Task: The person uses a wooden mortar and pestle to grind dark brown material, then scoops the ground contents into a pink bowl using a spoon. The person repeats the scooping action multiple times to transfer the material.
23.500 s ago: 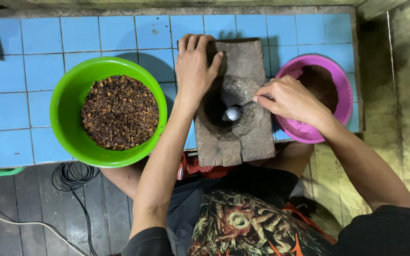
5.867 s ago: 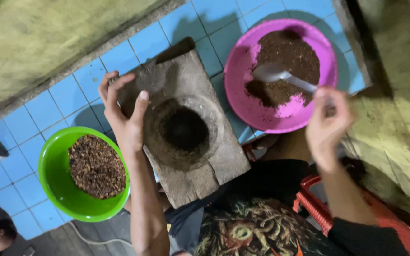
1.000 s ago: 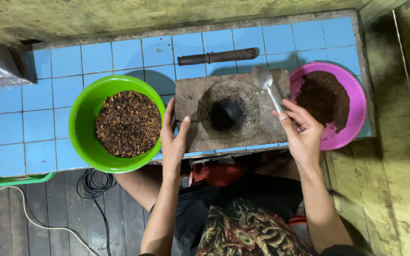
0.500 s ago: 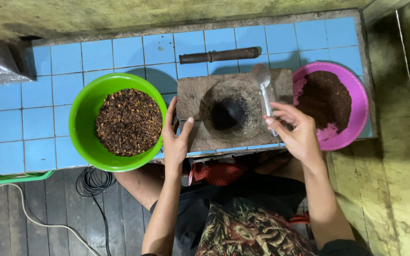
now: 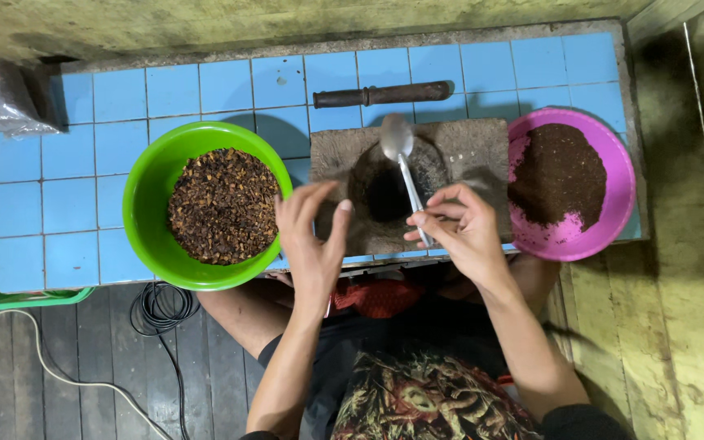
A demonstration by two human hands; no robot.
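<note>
My right hand [image 5: 460, 232] pinches the handle of a metal spoon [image 5: 398, 150], whose bowl hovers over the far rim of a square stone mortar [image 5: 470, 152] with a dark hollow in its middle. My left hand [image 5: 311, 239] is open, fingers spread, at the mortar's near left corner, next to a green bowl [image 5: 144, 212] full of coarse dark brown bits. A pink bowl [image 5: 576, 240] of fine dark powder sits right of the mortar.
A dark cylindrical pestle [image 5: 380, 94] lies on the blue tiled counter [image 5: 67, 187] behind the mortar. A clear plastic bag [image 5: 10, 98] sits at the back left. A green tray [image 5: 10, 297] and a coiled cable [image 5: 160, 305] are at the lower left. A worn wall runs along the right.
My right hand has swung the spoon left, from the mortar's right edge to over its hollow. My left hand has lifted off the mortar's edge and spread open.
</note>
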